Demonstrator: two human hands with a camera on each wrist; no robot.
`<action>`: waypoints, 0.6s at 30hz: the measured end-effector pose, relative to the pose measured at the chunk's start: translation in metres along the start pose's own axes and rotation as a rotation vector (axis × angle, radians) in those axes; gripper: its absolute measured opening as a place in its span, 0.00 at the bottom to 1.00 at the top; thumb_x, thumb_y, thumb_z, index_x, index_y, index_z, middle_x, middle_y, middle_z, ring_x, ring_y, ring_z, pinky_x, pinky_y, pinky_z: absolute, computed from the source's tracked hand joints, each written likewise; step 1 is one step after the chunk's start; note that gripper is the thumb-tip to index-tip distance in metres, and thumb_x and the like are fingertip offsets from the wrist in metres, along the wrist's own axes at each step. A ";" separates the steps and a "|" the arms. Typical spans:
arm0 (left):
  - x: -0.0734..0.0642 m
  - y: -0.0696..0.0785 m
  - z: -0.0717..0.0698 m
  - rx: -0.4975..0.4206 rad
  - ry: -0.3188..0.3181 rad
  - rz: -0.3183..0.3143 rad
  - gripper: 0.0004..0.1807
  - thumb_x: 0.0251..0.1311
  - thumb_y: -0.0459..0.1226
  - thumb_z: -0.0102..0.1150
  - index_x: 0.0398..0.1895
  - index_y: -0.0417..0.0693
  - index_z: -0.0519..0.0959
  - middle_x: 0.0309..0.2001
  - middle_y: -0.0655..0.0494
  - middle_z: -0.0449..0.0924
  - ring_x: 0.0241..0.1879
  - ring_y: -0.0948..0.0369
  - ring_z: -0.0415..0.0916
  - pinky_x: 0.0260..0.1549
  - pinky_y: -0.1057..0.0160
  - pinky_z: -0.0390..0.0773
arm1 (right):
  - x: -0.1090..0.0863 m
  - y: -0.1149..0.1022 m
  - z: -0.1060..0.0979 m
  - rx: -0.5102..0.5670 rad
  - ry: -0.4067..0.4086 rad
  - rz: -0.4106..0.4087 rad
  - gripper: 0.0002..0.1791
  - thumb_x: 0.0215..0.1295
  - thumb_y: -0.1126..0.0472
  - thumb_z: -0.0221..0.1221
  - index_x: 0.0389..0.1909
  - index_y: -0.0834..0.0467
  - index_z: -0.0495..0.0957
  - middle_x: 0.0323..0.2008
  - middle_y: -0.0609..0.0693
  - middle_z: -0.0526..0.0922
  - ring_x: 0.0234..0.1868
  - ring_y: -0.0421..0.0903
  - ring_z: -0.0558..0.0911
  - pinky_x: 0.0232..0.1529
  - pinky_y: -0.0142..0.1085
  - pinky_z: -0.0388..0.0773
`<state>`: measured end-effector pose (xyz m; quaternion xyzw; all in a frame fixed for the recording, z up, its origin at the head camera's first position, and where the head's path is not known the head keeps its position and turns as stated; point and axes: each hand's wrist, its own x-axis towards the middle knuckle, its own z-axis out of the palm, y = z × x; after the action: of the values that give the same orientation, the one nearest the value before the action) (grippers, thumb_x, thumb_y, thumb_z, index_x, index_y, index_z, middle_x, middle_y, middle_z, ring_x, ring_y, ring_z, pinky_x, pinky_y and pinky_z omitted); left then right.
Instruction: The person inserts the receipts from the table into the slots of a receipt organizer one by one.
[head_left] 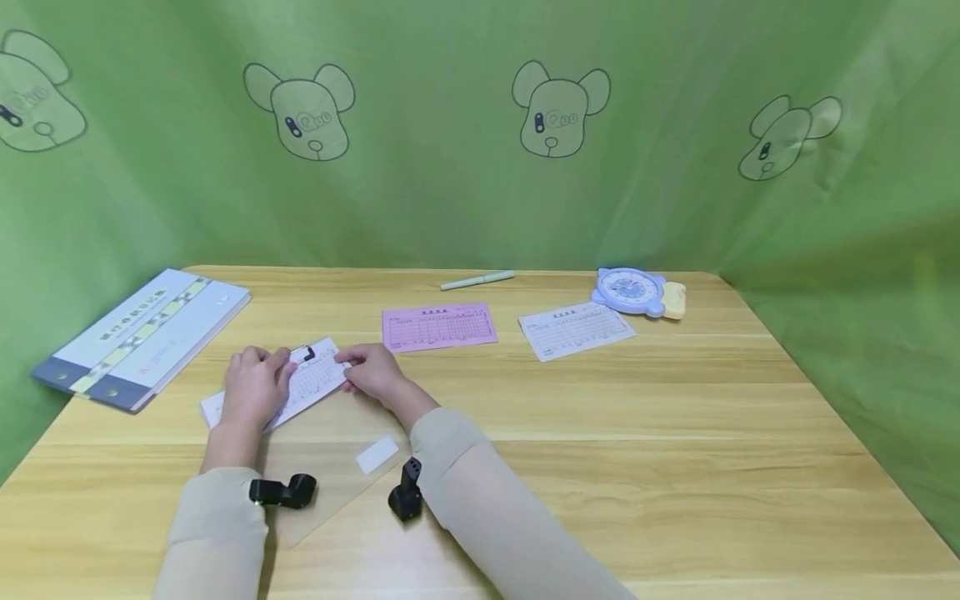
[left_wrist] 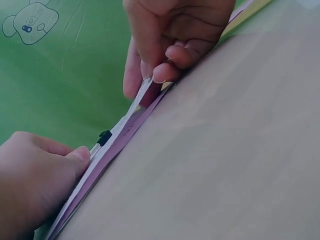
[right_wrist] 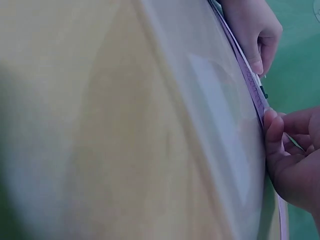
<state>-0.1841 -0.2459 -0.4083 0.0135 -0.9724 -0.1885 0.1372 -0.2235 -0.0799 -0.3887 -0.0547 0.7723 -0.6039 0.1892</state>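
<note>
A stack of printed forms (head_left: 318,379), white on top with pink paper beneath, lies at a slant on a clear plastic folder (head_left: 322,500). My left hand (head_left: 255,383) is at the stack's upper edge, its thumb and fingers on a small clip (head_left: 302,354) with a black end. In the left wrist view, the left thumb touches the clip (left_wrist: 102,140). My right hand (head_left: 371,371) pinches the right end of the white form. In that view the white sheet (left_wrist: 132,107) stands slightly apart from the pink sheet (left_wrist: 125,135) under it. The right hand (right_wrist: 297,155) partly hides the edge in the right wrist view.
A thick blue-and-white binder (head_left: 142,342) lies at the left. Behind the hands are a pink form (head_left: 438,327), a white form (head_left: 576,331), a pale green pen (head_left: 477,280) and a blue round clock-like object (head_left: 630,290). A white label (head_left: 377,454) shows on the folder.
</note>
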 end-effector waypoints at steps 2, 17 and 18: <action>0.000 0.001 0.000 -0.006 -0.002 -0.010 0.19 0.60 0.38 0.46 0.50 0.35 0.69 0.39 0.36 0.62 0.41 0.44 0.57 0.41 0.47 0.56 | -0.003 0.003 -0.003 0.043 -0.006 -0.016 0.16 0.48 0.79 0.52 0.38 0.65 0.77 0.21 0.53 0.75 0.15 0.41 0.72 0.16 0.26 0.70; -0.001 0.006 -0.006 -0.043 -0.019 -0.041 0.18 0.59 0.36 0.46 0.50 0.34 0.69 0.41 0.34 0.62 0.42 0.41 0.56 0.40 0.44 0.56 | -0.029 0.013 -0.012 0.087 -0.037 -0.029 0.10 0.52 0.75 0.55 0.37 0.68 0.77 0.22 0.53 0.77 0.16 0.40 0.72 0.18 0.28 0.71; -0.002 0.007 -0.006 -0.048 -0.020 -0.041 0.18 0.59 0.36 0.46 0.50 0.34 0.69 0.41 0.34 0.62 0.42 0.41 0.56 0.40 0.45 0.56 | -0.030 0.014 -0.012 0.083 -0.040 -0.037 0.10 0.52 0.75 0.55 0.37 0.68 0.76 0.22 0.52 0.77 0.16 0.40 0.72 0.18 0.28 0.72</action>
<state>-0.1806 -0.2418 -0.4009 0.0285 -0.9684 -0.2147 0.1239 -0.1978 -0.0560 -0.3927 -0.0729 0.7416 -0.6376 0.1955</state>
